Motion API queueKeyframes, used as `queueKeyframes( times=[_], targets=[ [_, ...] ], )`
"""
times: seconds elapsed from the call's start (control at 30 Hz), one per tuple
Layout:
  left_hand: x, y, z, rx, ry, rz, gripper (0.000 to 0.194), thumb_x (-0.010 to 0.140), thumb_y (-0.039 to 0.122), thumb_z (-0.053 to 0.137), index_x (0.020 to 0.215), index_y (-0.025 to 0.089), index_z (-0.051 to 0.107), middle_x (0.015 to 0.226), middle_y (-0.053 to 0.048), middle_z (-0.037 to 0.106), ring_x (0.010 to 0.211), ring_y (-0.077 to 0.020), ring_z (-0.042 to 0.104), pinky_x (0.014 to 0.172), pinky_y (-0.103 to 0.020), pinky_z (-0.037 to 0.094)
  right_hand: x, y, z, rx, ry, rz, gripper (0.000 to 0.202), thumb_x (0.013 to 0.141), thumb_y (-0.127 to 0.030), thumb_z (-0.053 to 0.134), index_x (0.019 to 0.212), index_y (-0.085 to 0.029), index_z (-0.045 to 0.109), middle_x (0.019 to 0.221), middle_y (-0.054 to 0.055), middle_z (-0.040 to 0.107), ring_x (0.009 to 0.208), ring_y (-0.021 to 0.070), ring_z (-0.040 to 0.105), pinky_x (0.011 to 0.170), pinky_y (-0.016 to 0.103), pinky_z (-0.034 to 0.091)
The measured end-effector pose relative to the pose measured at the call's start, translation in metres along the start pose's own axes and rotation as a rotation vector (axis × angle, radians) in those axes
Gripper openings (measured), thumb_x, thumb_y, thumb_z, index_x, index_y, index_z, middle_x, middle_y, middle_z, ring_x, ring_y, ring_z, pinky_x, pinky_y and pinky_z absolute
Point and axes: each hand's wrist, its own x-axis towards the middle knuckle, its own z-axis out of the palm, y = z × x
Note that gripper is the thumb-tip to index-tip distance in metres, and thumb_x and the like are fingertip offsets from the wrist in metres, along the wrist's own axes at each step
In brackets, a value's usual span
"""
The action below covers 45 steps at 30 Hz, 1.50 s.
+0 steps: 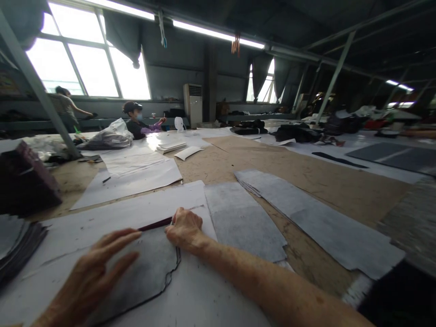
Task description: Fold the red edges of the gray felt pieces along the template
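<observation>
In front of me a grey cut fabric piece (150,268) with dark edges lies on white paper (190,290); it looks like more than one layer. My right hand (185,229) is closed at its far right corner, fingers curled over the edge. A dark maroon strip (155,224) shows along the far edge, between my two hands. Over the left part of the piece, my left hand (95,268) is slightly blurred, its fingers stretched out and apart. Whether its fingertips touch the fabric is hard to tell.
More grey cut pieces (238,218) lie to the right, with a long grey stack (316,218) beyond. A pile of dark-edged pieces (20,254) sits at the left, near a dark block (27,177). A co-worker (139,120) is across the table, close to a plastic bag (111,136).
</observation>
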Motion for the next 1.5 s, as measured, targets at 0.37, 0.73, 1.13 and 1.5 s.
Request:
queueKeyframes(
  times=[0.37,0.73,1.13,1.5],
  targets=[
    [-0.018,0.032,0.028,0.185,-0.306,-0.002,0.048,0.087,0.050,0.034,0.134,0.035,0.033,0.141,0.000,0.033,0.126,-0.0254,0.036,0.103,-0.045,0.033,-0.049,0.080,-0.072,0.041,0.146,-0.215,0.011,0.084,-0.022,0.054,0.085,-0.012,0.060,0.079,0.004,0.059,0.075,0.0157,0.056,0.071,0.030,0.046],
    [-0.021,0.037,0.030,0.175,-0.150,0.043,0.047,0.086,0.046,0.040,0.129,0.025,0.042,0.124,-0.006,0.051,0.112,-0.0246,0.048,0.095,-0.042,0.039,-0.093,0.151,-0.081,-0.095,0.279,-0.379,0.007,0.073,-0.015,0.067,0.079,-0.017,0.064,0.090,0.004,0.060,0.094,0.0188,0.048,0.085,0.028,0.038],
    [0.012,0.126,-0.008,0.252,-0.263,-0.044,0.016,0.075,0.023,0.052,0.080,0.016,0.065,0.100,-0.011,0.062,0.092,-0.0288,0.055,0.086,-0.048,0.035,-0.082,0.150,-0.091,-0.077,0.236,-0.248,0.006,0.071,-0.022,0.064,0.069,-0.020,0.060,0.076,-0.001,0.060,0.078,0.0152,0.052,0.066,0.024,0.037],
    [0.043,0.185,0.067,0.038,-0.106,-0.060,0.013,0.076,0.019,0.050,0.080,0.019,0.062,0.085,-0.004,0.063,0.082,-0.0182,0.057,0.075,-0.030,0.044,-0.076,0.153,-0.075,-0.151,0.274,-0.406,0.015,0.079,-0.012,0.045,0.067,-0.017,0.054,0.078,0.008,0.057,0.082,0.0238,0.047,0.072,0.034,0.032]
  ],
)
